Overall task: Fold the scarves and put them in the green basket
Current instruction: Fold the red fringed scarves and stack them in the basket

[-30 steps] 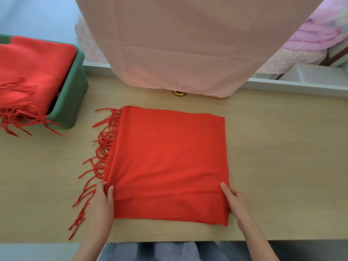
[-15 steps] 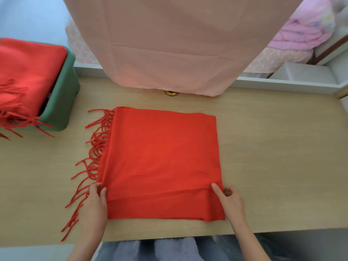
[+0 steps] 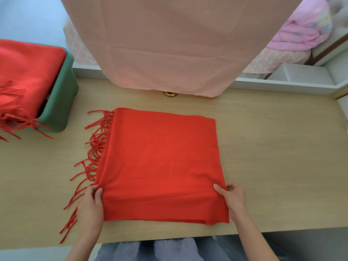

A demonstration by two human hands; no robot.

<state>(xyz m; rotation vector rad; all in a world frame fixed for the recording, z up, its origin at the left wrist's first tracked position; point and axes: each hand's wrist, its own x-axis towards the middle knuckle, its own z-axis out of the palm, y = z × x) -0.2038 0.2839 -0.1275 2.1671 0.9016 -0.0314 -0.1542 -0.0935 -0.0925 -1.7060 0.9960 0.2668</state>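
A red scarf [image 3: 160,162] lies folded into a rough square on the wooden table [image 3: 278,147], its fringe trailing off the left side. My left hand [image 3: 91,206] pinches the near-left corner of its top layer. My right hand [image 3: 233,199] pinches the near-right corner, lifting the cloth a little there. At the far left stands the green basket [image 3: 60,102], holding folded red scarves [image 3: 26,72] whose fringe hangs over its front rim.
A pink cloth [image 3: 169,44] hangs down over the table's far edge, with a small brass object [image 3: 170,94] just below its hem. Pink bedding [image 3: 301,32] lies beyond on the right. The table's near edge runs just under my wrists.
Both hands have closed on the scarf's near corners, and the top layer now rises slightly at the right corner. The view has shifted a little, the scarf staying in place.
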